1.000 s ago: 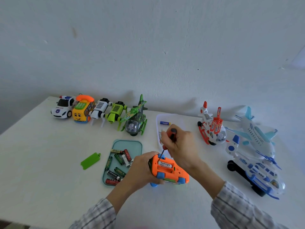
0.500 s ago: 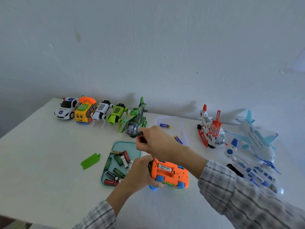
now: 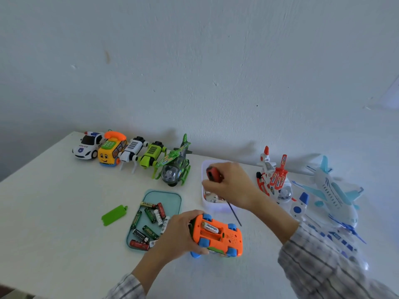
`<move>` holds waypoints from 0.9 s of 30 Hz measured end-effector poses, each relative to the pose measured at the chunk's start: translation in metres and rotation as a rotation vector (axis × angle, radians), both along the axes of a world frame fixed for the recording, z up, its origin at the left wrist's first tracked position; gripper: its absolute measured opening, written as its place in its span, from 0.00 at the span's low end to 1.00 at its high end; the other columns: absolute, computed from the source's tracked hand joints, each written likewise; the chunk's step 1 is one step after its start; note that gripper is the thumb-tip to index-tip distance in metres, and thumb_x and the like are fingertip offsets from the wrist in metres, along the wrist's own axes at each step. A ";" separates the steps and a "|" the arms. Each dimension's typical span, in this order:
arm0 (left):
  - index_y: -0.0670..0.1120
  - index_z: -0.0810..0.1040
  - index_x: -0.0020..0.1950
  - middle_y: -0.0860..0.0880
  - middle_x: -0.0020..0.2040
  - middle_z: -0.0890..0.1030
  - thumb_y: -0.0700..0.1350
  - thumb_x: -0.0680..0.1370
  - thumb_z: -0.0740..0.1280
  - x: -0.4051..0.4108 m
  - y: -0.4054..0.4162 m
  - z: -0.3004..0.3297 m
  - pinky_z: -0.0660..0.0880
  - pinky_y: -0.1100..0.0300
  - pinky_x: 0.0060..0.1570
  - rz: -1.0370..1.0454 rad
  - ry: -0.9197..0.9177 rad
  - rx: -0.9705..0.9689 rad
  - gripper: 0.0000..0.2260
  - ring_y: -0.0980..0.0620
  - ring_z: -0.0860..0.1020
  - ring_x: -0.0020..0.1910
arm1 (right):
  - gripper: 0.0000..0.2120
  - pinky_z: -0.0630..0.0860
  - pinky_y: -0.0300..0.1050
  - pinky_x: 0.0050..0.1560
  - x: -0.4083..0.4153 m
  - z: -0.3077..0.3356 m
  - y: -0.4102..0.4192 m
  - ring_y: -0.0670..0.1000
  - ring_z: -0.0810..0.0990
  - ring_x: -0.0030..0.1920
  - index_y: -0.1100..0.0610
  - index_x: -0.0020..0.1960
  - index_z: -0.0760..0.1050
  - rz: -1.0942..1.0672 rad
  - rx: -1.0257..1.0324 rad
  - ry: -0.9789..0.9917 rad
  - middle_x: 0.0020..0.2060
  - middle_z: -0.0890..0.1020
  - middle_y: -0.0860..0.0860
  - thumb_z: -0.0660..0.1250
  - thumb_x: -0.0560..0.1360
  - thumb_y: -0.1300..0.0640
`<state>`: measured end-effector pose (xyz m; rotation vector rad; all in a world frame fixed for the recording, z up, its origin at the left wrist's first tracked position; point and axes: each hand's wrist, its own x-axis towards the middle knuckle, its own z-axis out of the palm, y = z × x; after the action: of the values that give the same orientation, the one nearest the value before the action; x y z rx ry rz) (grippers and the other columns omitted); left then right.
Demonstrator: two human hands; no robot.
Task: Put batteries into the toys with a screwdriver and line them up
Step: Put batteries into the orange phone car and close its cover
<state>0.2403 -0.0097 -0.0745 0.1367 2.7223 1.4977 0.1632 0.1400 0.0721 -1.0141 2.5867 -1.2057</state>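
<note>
Batteries point(image 3: 151, 221) lie loose in the teal tray point(image 3: 172, 197) near the middle of the white table point(image 3: 54, 212), and one more sits in the open compartment of the orange toy car point(image 3: 218, 235), which I see turned belly-up just right of the tray. My left hand point(image 3: 179, 234) grips the car's front end, fingers curled round it. My right hand point(image 3: 228, 184) is above the white container point(image 3: 205, 169), closed round the red-and-black handle of the screwdriver point(image 3: 213, 174), whose thin shaft slants down toward the table beside the car without touching it. A green battery cover point(image 3: 114, 215) lies flat to the left of the tray. Along the back edge stands a row: police car point(image 3: 87, 145), yellow phone bus point(image 3: 111, 149), white robot dog point(image 3: 132, 151), green robot dog point(image 3: 152, 154) and green helicopter point(image 3: 176, 167), side by side. To the right are a red-and-white helicopter point(image 3: 273, 178) and, beyond it, a blue-and-white airplane point(image 3: 332, 193); what lies in the container I cannot tell.
</note>
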 end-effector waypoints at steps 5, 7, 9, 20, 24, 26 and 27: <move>0.54 0.79 0.54 0.56 0.46 0.83 0.45 0.54 0.82 -0.001 0.001 0.002 0.80 0.54 0.48 0.018 -0.006 0.009 0.30 0.55 0.82 0.45 | 0.09 0.65 0.32 0.36 0.019 -0.053 0.023 0.43 0.70 0.33 0.53 0.41 0.74 0.117 0.327 0.027 0.33 0.73 0.45 0.70 0.73 0.50; 0.55 0.79 0.54 0.57 0.46 0.83 0.45 0.53 0.83 -0.001 0.002 0.004 0.80 0.54 0.48 0.025 -0.010 0.013 0.30 0.55 0.82 0.45 | 0.11 0.63 0.33 0.35 0.025 -0.070 0.023 0.43 0.68 0.34 0.53 0.40 0.72 0.108 0.427 0.069 0.33 0.70 0.44 0.67 0.75 0.47; 0.57 0.79 0.54 0.58 0.47 0.83 0.46 0.53 0.84 0.000 0.002 0.006 0.79 0.55 0.50 0.025 -0.013 0.015 0.31 0.56 0.82 0.46 | 0.11 0.61 0.33 0.35 0.028 -0.078 0.021 0.45 0.66 0.35 0.53 0.42 0.71 0.086 0.481 0.102 0.33 0.64 0.42 0.64 0.77 0.46; 0.57 0.76 0.54 0.62 0.49 0.81 0.43 0.55 0.84 0.022 -0.002 0.015 0.78 0.65 0.45 0.111 -0.006 0.140 0.32 0.60 0.81 0.47 | 0.09 0.73 0.33 0.37 0.018 -0.068 0.021 0.45 0.77 0.34 0.58 0.38 0.75 -0.130 0.034 -0.073 0.32 0.80 0.49 0.68 0.75 0.55; 0.56 0.75 0.54 0.64 0.49 0.81 0.39 0.56 0.84 0.031 -0.029 0.029 0.77 0.67 0.40 0.213 0.005 0.215 0.32 0.60 0.81 0.46 | 0.08 0.72 0.38 0.34 -0.015 -0.077 0.009 0.51 0.78 0.35 0.60 0.40 0.75 -0.400 0.162 -0.060 0.34 0.81 0.53 0.67 0.75 0.56; 0.57 0.75 0.54 0.64 0.48 0.81 0.38 0.55 0.84 0.035 -0.045 0.035 0.77 0.68 0.40 0.254 0.030 0.200 0.33 0.61 0.82 0.45 | 0.11 0.69 0.42 0.30 -0.026 -0.084 0.003 0.51 0.74 0.32 0.58 0.36 0.71 -0.462 0.333 -0.076 0.30 0.76 0.52 0.65 0.75 0.55; 0.56 0.75 0.54 0.63 0.48 0.81 0.37 0.55 0.84 0.038 -0.057 0.037 0.77 0.68 0.40 0.272 0.041 0.197 0.33 0.60 0.82 0.45 | 0.13 0.65 0.41 0.27 -0.030 -0.086 -0.004 0.49 0.71 0.30 0.57 0.34 0.68 -0.477 0.416 -0.091 0.29 0.72 0.51 0.65 0.75 0.55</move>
<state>0.2788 -0.0663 -0.0373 -0.2110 2.7066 1.8499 0.1332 0.1362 -0.0143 -0.2653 2.9138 -0.6974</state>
